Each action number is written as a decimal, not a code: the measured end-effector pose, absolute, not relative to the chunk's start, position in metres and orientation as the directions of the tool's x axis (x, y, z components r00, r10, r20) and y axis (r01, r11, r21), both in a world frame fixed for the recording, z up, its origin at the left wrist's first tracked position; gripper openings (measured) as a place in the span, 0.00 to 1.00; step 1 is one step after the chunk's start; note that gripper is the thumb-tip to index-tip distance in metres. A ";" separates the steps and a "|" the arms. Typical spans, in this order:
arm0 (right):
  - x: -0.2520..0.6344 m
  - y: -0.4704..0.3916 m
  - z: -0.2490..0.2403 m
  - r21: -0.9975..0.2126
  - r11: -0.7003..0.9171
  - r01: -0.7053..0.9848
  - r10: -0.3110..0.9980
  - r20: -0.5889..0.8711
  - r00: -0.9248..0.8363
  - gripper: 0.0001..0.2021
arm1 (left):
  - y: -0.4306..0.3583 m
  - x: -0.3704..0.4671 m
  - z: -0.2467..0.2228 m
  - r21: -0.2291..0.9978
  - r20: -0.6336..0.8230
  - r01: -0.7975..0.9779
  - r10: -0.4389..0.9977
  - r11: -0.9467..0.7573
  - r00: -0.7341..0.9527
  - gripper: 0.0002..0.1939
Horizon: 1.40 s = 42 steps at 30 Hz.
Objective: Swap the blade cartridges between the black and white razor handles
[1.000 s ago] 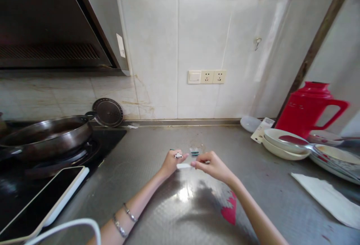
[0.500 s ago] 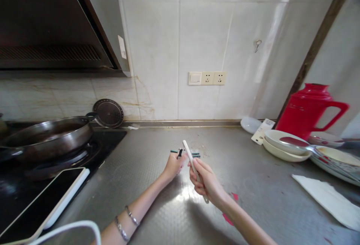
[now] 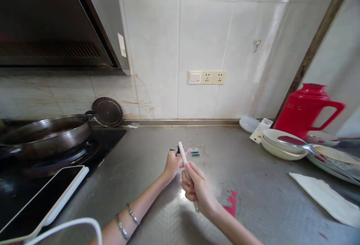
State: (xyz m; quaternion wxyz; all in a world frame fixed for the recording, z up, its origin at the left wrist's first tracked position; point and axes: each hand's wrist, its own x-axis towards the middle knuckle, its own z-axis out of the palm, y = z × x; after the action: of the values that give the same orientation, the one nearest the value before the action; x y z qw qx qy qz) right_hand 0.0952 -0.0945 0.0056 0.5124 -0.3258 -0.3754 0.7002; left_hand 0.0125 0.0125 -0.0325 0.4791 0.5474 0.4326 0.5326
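Pointing up and left — white stick (image 3: 182, 155) slanting through right hand (image 3: 201, 189).

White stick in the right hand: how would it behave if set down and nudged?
Probably stiff: the white stick runs straight, jutting from the right hand at both ends. Likely light, being slim and held one-handed. It may slide on the shiny metal counter; rolling is less certain, as its cross-section isn't clear.
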 end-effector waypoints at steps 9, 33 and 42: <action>0.087 -0.099 -0.001 -0.829 -0.147 -0.539 0.979 -0.042 -0.201 0.22 | 0.010 0.014 -0.030 0.979 0.203 0.001 0.977 -0.203 0.064 0.30; 0.076 -0.100 -0.005 -0.783 -0.129 -0.609 0.987 -0.044 -0.153 0.21 | 0.001 0.017 -0.021 0.971 0.228 0.055 0.970 -0.233 0.089 0.29; 0.075 -0.104 -0.002 -0.746 -0.124 -0.654 0.987 -0.026 -0.158 0.19 | 0.001 0.016 -0.021 0.978 0.201 0.029 0.975 -0.204 0.091 0.30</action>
State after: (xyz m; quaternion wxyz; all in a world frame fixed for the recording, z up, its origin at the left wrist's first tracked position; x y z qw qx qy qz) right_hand 0.0749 -0.1036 -0.0017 0.5880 -0.2741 -0.3034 0.6979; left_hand 0.0165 0.0008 -0.0209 0.4582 0.5792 0.4335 0.5165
